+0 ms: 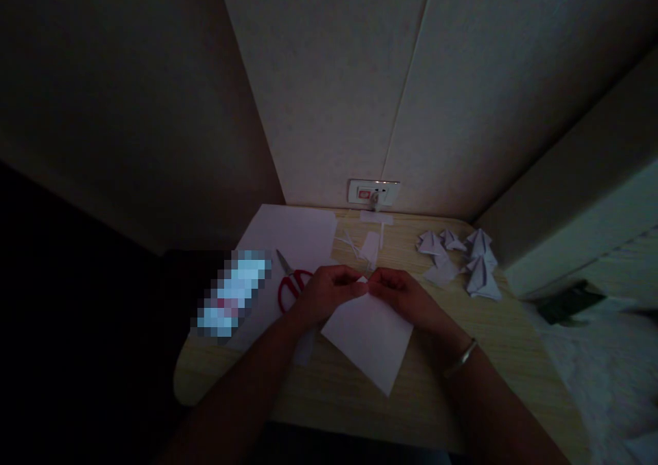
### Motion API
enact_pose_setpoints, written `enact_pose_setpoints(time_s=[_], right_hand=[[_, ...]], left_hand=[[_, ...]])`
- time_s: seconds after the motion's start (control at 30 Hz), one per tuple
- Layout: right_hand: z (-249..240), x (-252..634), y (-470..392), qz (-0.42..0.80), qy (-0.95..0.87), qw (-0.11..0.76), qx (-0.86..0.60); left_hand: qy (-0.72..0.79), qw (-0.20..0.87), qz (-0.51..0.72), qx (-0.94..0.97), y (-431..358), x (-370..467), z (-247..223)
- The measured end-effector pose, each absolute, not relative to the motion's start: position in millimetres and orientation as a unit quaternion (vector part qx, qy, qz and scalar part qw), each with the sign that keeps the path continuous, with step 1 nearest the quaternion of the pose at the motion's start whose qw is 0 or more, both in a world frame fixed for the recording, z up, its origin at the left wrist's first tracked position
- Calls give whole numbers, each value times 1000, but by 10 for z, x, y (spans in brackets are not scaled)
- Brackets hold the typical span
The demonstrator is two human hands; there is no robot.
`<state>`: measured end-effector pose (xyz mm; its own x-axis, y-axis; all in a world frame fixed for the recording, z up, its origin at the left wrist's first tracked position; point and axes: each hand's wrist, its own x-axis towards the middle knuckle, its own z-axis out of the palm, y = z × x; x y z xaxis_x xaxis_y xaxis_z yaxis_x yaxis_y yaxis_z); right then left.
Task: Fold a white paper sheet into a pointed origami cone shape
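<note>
Both hands pinch the far corner of a white sheet of paper (371, 335), which hangs down toward me over the table. My left hand (329, 290) closes on the left side of that corner, thumb on top. From the right, my right hand (404, 297) grips the same corner, fingers bent; the wrist wears a bracelet (461, 359). A small fold shows between the fingertips. Red-handled scissors (290, 287) lie just left of my left hand, partly hidden by it, on larger white sheets (293, 228).
Folded paper figures (482, 276) stand at the table's (508, 355) right rear. Narrow paper scraps (370, 245) lie behind my hands. A lit, blurred-out phone-like screen (234, 293) rests at the left. A wall socket (373, 193) holds a plug. Dim light covers everything.
</note>
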<state>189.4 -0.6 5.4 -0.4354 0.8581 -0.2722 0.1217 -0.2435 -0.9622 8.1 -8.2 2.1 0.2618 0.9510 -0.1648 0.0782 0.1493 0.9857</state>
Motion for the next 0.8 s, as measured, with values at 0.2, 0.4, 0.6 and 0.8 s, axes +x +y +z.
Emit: enact_pose_setpoints(time_s=[0.2,0.4,0.6,0.8], right_hand=[[61,1907,-28,643,-562,269,-446],[126,1879,-50,655,-541,283,-445],[127,1879,-45,665,-532,289,-438],[109,1895,-42,665,-536,284,-435]], left_hand=[[499,518,387,577,-106,121,21],[503,515,424,549,-121,152,66],[510,539,438,507,-111,163,62],[507,547,447,493,-99,149,54]])
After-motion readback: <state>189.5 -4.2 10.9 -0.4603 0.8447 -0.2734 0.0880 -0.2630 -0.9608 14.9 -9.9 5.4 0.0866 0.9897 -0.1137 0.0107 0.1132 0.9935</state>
